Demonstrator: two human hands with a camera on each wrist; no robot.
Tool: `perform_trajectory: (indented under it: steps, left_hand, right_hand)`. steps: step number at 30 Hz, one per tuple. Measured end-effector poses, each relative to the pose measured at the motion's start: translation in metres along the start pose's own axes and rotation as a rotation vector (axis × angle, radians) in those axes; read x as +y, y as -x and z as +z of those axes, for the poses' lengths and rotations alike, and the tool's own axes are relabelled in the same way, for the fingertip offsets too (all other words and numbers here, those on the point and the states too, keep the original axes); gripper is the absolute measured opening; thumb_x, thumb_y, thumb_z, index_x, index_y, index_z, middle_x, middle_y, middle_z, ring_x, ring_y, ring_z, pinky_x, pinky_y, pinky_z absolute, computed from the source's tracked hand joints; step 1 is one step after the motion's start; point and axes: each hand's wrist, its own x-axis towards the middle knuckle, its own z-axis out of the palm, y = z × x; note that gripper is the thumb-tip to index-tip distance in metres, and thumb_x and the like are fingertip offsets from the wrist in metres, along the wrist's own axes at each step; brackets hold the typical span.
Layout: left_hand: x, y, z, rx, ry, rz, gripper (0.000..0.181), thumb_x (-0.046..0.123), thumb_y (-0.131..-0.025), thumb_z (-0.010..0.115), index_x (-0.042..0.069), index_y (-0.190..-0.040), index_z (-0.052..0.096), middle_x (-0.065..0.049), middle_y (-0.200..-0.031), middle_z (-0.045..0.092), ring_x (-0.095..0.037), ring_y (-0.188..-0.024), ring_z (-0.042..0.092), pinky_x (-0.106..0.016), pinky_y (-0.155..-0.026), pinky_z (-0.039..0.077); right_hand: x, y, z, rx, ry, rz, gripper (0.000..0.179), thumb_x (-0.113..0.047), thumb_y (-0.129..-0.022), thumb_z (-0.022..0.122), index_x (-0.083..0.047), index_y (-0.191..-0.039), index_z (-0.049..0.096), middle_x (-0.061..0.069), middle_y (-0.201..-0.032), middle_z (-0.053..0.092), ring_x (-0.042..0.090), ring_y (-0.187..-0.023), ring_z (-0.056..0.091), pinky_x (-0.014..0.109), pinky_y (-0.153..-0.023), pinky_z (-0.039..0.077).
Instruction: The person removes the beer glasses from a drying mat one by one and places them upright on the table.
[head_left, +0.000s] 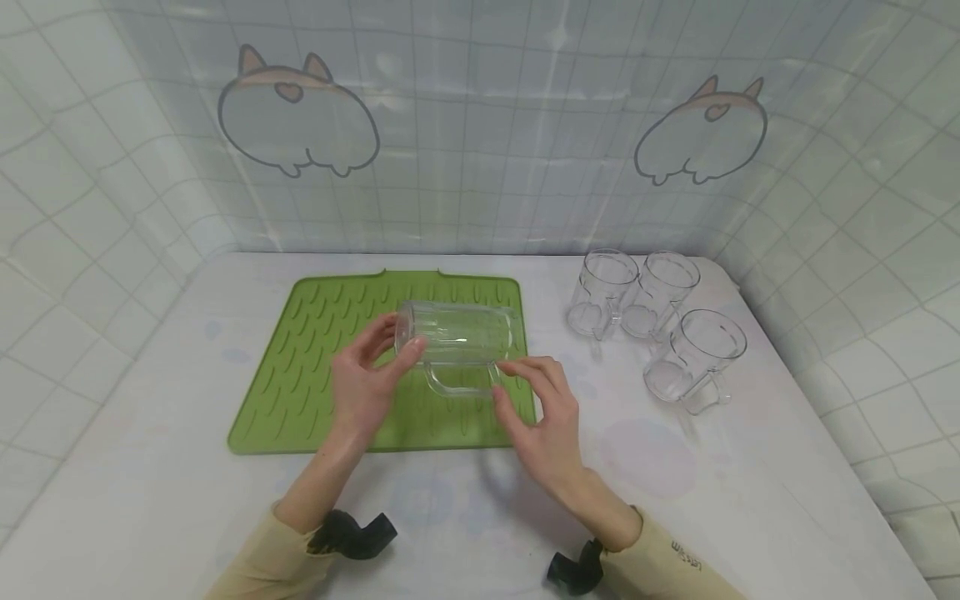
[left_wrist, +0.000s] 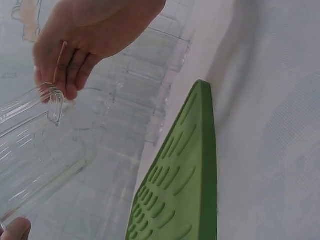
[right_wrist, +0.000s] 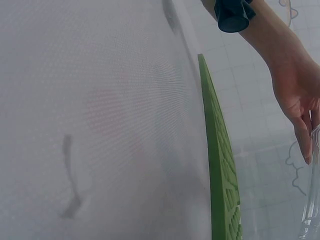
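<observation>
A clear glass mug [head_left: 461, 333] lies on its side in the air over a green ridged mat [head_left: 300, 400], its handle [head_left: 457, 390] toward me. My left hand [head_left: 367, 375] grips one end of it, thumb on the near side and fingers behind. At the handle's other end, my right hand [head_left: 547, 417] pinches with thumb and forefinger. In the left wrist view, the right hand's fingertips [left_wrist: 70, 92] meet the handle's corner, and my left thumb [left_wrist: 17, 229] shows at the lower edge. The right wrist view catches the left hand [right_wrist: 297, 90] and a sliver of the mug [right_wrist: 314, 185].
Right of the mat, three more clear glass mugs stand upright: one at the back [head_left: 600, 292], another beside it [head_left: 660, 292], and a third nearer me [head_left: 693, 354]. A tiled-pattern wall [head_left: 480, 167] with cartoon animals closes off the white table [head_left: 172, 400] behind.
</observation>
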Motion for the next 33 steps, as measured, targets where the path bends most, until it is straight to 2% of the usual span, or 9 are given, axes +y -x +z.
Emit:
perform_trajectory:
  steps: [8, 14, 18, 26, 33]
  left_hand:
    - [0.0005, 0.0009, -0.0012, 0.021, -0.004, 0.011, 0.049, 0.015, -0.089, 0.075, 0.007, -0.135, 0.059, -0.009, -0.128, 0.065, -0.013, -0.118, 0.059, -0.018, -0.092, 0.057]
    - [-0.0004, 0.0009, -0.001, 0.024, 0.011, 0.014, 0.047, 0.016, -0.089, 0.074, 0.009, -0.134, 0.06, -0.01, -0.128, 0.065, -0.013, -0.118, 0.06, -0.018, -0.093, 0.057]
    - [-0.0009, 0.0011, -0.0009, 0.013, 0.024, 0.004, 0.047, 0.018, -0.09, 0.074, 0.01, -0.133, 0.06, -0.009, -0.13, 0.065, -0.013, -0.119, 0.06, -0.019, -0.094, 0.056]
    - [-0.0016, 0.0007, 0.0007, -0.044, 0.105, 0.011, 0.046, 0.009, -0.089, 0.073, 0.006, -0.132, 0.058, -0.014, -0.131, 0.063, -0.017, -0.12, 0.059, -0.024, -0.097, 0.057]
    - [-0.0011, -0.0008, 0.0014, -0.091, 0.112, 0.042, 0.053, 0.003, -0.086, 0.074, 0.002, -0.135, 0.054, -0.012, -0.13, 0.061, -0.019, -0.122, 0.058, -0.025, -0.101, 0.054]
  right_hand:
    - [0.0017, 0.0023, -0.0007, -0.053, 0.024, 0.095, 0.021, -0.008, -0.09, 0.069, -0.006, -0.11, 0.071, 0.005, -0.106, 0.066, 0.02, -0.105, 0.061, 0.029, -0.097, 0.051]
    - [0.0024, 0.0029, -0.0004, -0.133, 0.023, 0.173, 0.012, -0.014, -0.095, 0.065, -0.007, -0.1, 0.072, 0.001, -0.102, 0.067, 0.017, -0.101, 0.061, 0.036, -0.089, 0.055]
    - [0.0011, 0.003, -0.0001, -0.164, 0.005, 0.203, 0.014, -0.016, -0.098, 0.061, -0.007, -0.095, 0.072, 0.0, -0.099, 0.067, 0.016, -0.1, 0.061, 0.037, -0.089, 0.055]
    - [-0.0002, 0.0019, -0.0024, -0.104, -0.03, 0.208, 0.013, -0.013, -0.098, 0.061, -0.007, -0.098, 0.073, 0.0, -0.098, 0.067, 0.015, -0.099, 0.062, 0.027, -0.091, 0.053]
    - [-0.0027, -0.0001, -0.0041, -0.07, -0.059, 0.236, 0.013, -0.011, -0.098, 0.061, -0.006, -0.099, 0.073, 0.002, -0.101, 0.069, 0.016, -0.104, 0.063, 0.027, -0.096, 0.052]
